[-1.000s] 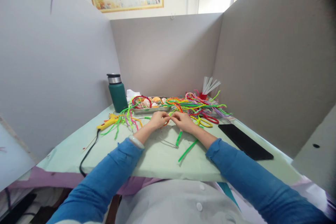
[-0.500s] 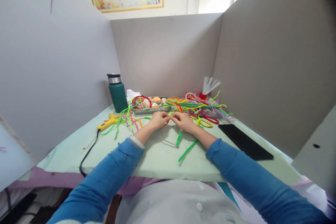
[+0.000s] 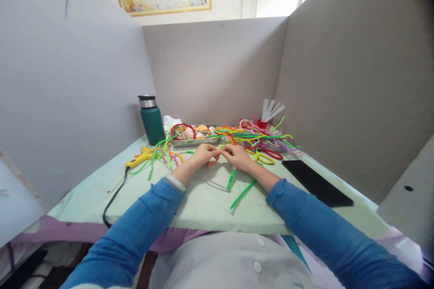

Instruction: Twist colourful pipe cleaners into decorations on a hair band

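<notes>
My left hand point(image 3: 206, 154) and my right hand point(image 3: 234, 155) meet over the middle of the table, fingertips pinched together and almost touching. An orange-red pipe cleaner point(image 3: 214, 161) curves down from beneath their fingers; both hands seem closed on it, though the pinch point itself is too small to make out. Below them lies a thin wire hoop point(image 3: 217, 184), partly hidden, with green fuzzy pipe cleaner point(image 3: 231, 179) wrapped on part of it. A straight green pipe cleaner point(image 3: 242, 195) rests on the table by my right forearm.
Behind my hands stand a metal tray point(image 3: 200, 142) of shells and a heap of coloured pipe cleaners point(image 3: 251, 133). To the left are a green bottle point(image 3: 153, 122) and a corded yellow glue gun point(image 3: 139, 158). A black flat slab point(image 3: 317, 183) lies right. Grey partitions point(image 3: 217, 67) enclose the table.
My left hand has shifted very slightly, and more of the orange-red pipe cleaner shows below the fingers. Everything else stays in place.
</notes>
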`<state>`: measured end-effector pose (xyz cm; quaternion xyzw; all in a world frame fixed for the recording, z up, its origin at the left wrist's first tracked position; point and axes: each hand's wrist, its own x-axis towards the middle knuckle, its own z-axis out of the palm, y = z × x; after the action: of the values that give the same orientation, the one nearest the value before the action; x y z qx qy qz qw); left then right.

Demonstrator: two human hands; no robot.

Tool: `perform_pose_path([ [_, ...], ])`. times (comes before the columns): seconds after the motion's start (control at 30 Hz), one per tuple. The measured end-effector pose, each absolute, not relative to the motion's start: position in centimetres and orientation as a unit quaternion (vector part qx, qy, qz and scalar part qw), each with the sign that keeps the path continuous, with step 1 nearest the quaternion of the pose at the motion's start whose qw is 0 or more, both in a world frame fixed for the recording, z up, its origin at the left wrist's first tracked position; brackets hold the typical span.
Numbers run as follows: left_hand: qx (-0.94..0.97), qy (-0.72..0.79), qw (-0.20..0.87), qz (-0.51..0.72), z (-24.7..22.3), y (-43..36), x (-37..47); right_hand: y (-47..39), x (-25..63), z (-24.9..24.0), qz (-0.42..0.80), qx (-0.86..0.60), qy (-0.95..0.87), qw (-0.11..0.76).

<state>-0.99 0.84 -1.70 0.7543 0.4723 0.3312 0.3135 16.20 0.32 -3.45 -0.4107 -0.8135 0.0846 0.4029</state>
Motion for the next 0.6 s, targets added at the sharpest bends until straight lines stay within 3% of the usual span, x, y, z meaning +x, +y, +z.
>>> perform_pose_path([
  [0.6, 0.725, 0.489, 0.368, 0.316, -1.40, 0.47, -0.95, 0.15, 16.23, -3.31, 0.083, -0.417, -0.811, 0.402],
])
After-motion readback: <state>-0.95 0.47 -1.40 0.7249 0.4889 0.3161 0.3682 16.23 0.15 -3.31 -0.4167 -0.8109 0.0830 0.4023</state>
